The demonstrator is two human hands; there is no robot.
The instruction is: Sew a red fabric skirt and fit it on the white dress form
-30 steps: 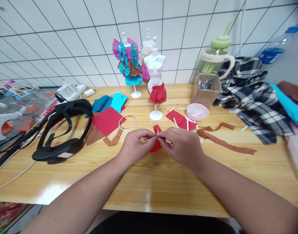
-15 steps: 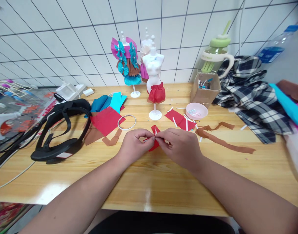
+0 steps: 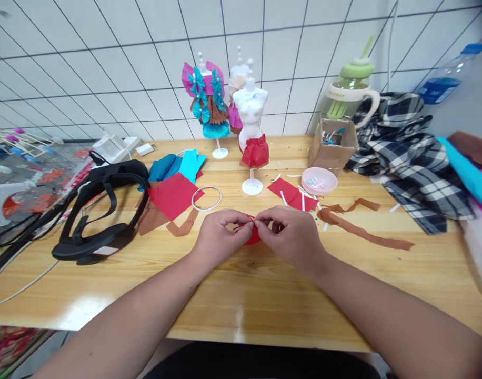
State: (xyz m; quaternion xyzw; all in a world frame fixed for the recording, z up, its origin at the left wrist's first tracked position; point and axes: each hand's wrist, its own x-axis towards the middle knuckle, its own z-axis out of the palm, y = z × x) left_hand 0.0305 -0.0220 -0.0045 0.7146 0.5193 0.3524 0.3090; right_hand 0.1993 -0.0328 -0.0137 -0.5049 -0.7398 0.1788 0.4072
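Just in front of the mannequins, my left hand (image 3: 222, 237) and my right hand (image 3: 291, 236) meet fingertip to fingertip. Both pinch a small piece of red crepe paper (image 3: 253, 238), which is mostly hidden by my fingers. Behind them stands a small white mannequin (image 3: 250, 108) on a round base, wearing a gathered red paper skirt (image 3: 255, 151). Farther back, another mannequin wears a purple, brown and teal paper dress (image 3: 209, 102). A third, partly hidden, stands behind the white one. Left of my hands lie a red paper sheet (image 3: 173, 195) and a white ring (image 3: 207, 198).
At right are a pink bowl (image 3: 319, 181), red paper with white strips (image 3: 290, 193), brown paper strips (image 3: 367, 237), a cardboard box (image 3: 331, 147), a green-lidded cup (image 3: 349, 95) and plaid cloth (image 3: 407, 158). A black headset (image 3: 101, 210) and cables lie at left.
The red paper between my fingertips has been gathered or turned; less of it shows and the white bit on it is no longer visible. Both hands stay in nearly the same place.
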